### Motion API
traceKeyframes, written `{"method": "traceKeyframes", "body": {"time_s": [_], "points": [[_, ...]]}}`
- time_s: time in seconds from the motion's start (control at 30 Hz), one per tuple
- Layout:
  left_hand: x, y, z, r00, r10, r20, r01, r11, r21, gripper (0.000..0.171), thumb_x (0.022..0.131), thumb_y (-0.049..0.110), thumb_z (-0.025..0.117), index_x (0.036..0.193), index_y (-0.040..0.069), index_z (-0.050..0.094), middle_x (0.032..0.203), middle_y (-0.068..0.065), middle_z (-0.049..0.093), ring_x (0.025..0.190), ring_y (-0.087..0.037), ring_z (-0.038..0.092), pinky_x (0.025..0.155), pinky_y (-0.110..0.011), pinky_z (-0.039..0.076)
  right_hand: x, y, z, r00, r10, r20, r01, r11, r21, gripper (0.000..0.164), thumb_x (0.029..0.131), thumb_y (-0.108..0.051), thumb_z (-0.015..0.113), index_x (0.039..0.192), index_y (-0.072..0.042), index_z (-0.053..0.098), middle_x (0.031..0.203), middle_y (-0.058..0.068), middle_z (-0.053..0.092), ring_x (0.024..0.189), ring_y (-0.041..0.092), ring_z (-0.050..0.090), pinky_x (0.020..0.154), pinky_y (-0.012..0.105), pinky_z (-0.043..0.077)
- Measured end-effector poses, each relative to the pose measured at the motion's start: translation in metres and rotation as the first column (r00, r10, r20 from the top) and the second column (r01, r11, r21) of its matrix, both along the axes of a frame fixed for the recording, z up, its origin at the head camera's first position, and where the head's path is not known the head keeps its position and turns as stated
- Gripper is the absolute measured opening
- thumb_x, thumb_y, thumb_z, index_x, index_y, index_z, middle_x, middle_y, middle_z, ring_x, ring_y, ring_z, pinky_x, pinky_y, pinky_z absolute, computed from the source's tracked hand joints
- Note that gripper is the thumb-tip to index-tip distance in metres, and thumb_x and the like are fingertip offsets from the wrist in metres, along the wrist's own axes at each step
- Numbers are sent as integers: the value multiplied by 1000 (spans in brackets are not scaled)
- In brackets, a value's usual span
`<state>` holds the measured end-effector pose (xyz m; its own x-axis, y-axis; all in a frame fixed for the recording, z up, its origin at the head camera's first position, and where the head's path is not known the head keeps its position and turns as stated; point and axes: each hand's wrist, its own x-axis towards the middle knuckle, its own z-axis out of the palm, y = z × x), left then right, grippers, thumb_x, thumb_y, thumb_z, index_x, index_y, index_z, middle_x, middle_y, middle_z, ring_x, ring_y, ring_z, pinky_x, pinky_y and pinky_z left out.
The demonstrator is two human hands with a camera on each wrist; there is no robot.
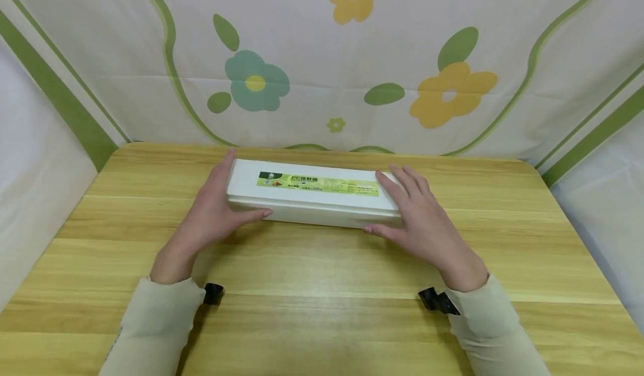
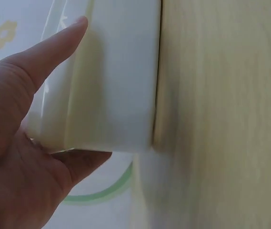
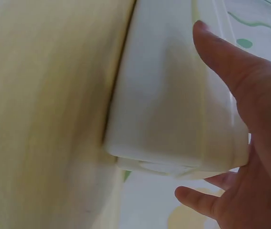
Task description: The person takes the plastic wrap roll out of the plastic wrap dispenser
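Observation:
A long white cling film box (image 1: 312, 216) lies flat on the table in the head view, its lid down and a green-yellow label (image 1: 318, 184) on top. My left hand (image 1: 213, 208) holds its left end, with the thumb along the front face and the other fingers round the end and back, partly hidden. At the right end, my right hand (image 1: 422, 219) spans the box. Its thumb is low at the front, and the index finger reaches over the lid. Both wrist views show the box (image 2: 121, 81) between thumb and fingers, the right hand's (image 3: 240, 62) fingers spread.
The wooden table (image 1: 322, 309) runs up to a flowered cloth (image 1: 312, 41) behind the box. Pale cloth walls stand at both sides. Small black devices (image 1: 213, 294) are fixed at the sleeve cuffs.

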<state>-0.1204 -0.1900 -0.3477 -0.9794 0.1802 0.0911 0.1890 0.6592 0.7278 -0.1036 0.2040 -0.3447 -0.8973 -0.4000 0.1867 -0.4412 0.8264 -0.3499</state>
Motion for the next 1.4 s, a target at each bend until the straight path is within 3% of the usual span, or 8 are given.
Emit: {"method": "traceKeyframes", "body": {"time_s": [0.2, 0.33, 0.5, 0.77, 1.0, 1.4], "points": [[-4, -8, -6, 1000, 1, 23, -2, 998, 60, 139, 78, 24, 100, 175, 14, 2, 172, -20, 33, 150, -41, 39, 126, -67, 31, -4, -2, -12, 997, -20, -80, 17, 999, -43, 101, 82, -41, 95, 164, -17, 42, 161, 19, 43, 146, 42, 37, 110, 65, 48], [-10, -13, -12, 996, -6, 84, -5, 993, 120, 138, 78, 24, 100, 175, 19, 3, 170, -16, 38, 145, -38, 43, 124, -64, 32, -6, -2, -16, 994, -40, -103, 32, 997, -71, 97, 82, -37, 96, 161, -17, 45, 157, 21, 46, 139, 43, 39, 103, 63, 50], [-19, -19, -17, 988, -4, 157, -28, 979, 200, 125, 79, 25, 99, 174, 30, 18, 165, -8, 48, 141, -32, 48, 118, -58, 38, -11, -1, -15, 992, -46, -119, 36, 996, -84, 96, 82, -36, 96, 161, -17, 46, 157, 21, 46, 138, 44, 39, 96, 63, 54], [-27, -23, -26, 974, -38, 223, -46, 932, 358, 111, 82, 15, 96, 170, 34, 31, 159, -1, 53, 134, -17, 52, 108, -28, 44, -16, 0, -10, 992, -59, -112, 47, 993, -107, 95, 81, -32, 97, 160, -19, 47, 158, 19, 46, 137, 42, 38, 92, 64, 54], [-24, -27, -36, 970, -27, 243, -66, 927, 369, 102, 84, 16, 95, 168, 28, 37, 152, -2, 58, 130, -15, 54, 106, -25, 45, -14, -1, -13, 993, -58, -98, 48, 993, -107, 94, 81, -32, 97, 160, -19, 47, 158, 18, 45, 139, 42, 37, 94, 65, 54], [-20, -33, -43, 964, -46, 260, -65, 913, 403, 97, 85, 14, 93, 166, 28, 41, 149, 0, 59, 128, -13, 58, 101, -18, 50, -13, -4, -18, 994, -64, -85, 56, 994, -92, 95, 81, -33, 97, 160, -18, 47, 159, 18, 45, 140, 42, 37, 92, 65, 55]]}}
